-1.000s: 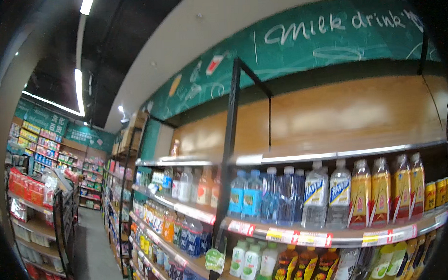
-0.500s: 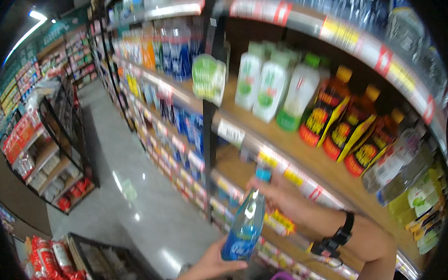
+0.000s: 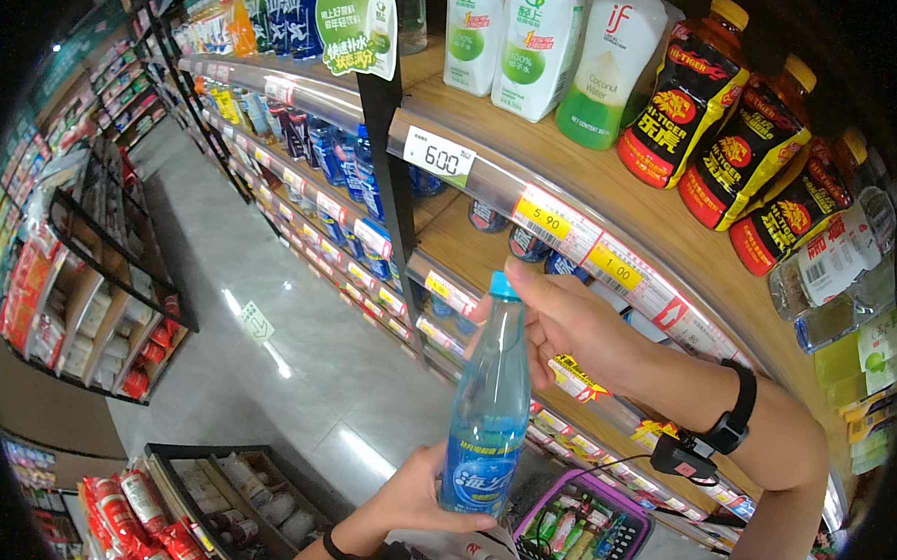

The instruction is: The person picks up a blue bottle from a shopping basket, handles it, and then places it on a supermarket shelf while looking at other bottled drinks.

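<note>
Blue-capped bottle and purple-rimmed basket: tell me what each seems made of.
Bottle: likely clear, glossy plastic, being see-through with highlights, though glass isn't ruled out. Basket: probably moulded plastic with a slight sheen; smooth, evenly coloured purple edge, openwork dark side.

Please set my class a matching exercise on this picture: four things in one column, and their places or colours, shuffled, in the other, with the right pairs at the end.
Things
1. Left hand
2. Right hand
3. Basket
4. Red-and-black bottles

Places or colours
A. On the wooden shelf
B. At the blue cap
C. Purple-rimmed
D. At the lower end of the blue-capped bottle

Right pairs: 1-D, 2-B, 3-C, 4-A
</note>
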Demonstrator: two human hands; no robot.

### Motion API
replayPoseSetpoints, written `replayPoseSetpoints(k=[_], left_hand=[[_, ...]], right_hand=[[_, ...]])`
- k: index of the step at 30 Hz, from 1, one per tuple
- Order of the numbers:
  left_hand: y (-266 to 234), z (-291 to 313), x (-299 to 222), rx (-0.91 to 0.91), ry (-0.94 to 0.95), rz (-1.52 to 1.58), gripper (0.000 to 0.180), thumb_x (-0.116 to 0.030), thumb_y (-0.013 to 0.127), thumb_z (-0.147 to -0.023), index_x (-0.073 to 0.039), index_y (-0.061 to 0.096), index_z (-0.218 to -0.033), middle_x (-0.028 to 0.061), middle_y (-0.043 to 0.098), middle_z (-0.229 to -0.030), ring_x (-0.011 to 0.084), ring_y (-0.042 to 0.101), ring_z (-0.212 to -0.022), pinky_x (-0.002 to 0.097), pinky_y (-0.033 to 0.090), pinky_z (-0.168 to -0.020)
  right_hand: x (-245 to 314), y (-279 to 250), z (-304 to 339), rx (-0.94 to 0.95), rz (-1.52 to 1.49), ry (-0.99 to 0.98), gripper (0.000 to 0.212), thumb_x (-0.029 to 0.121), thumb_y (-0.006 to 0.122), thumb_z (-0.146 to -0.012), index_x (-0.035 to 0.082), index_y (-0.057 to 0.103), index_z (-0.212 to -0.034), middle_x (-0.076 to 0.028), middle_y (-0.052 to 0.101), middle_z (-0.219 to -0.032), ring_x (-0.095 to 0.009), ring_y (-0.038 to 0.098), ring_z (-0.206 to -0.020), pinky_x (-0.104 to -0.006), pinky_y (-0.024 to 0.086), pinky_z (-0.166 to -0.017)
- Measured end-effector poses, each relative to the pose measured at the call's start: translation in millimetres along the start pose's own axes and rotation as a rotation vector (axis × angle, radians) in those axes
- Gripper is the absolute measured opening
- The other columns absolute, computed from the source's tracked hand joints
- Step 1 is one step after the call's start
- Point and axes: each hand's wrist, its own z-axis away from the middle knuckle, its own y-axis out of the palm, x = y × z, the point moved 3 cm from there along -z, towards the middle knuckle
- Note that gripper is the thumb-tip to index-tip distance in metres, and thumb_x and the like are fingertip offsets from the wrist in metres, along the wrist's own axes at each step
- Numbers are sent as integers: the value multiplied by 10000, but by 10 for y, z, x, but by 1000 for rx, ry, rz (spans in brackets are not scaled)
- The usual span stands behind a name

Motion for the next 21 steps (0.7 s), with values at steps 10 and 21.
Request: replayPoseSetpoints(k=[10,21], left_hand=[[-44,-5,60,30,31,-156,735,-191,909,-688,-7,534,-1293,90,717,-1054,163,683,-949,322,524,-895],[-134,48,87,74,55,-156,772,-237,886,-723,-16,493,-1350,104,699,-1101,165,665,-985,324,517,-910]], right_hand=[[-155,-54,-107,-85,109,109,666,606,377,-1015,-11,623,-1074,-100,684,-789,-144,598,-503,-262,469,-458],[-115,88,-118,-112,94,41,526,527,387,-1034,44,526,-1190,-156,712,-923,-163,608,-508,-271,481,-470]])
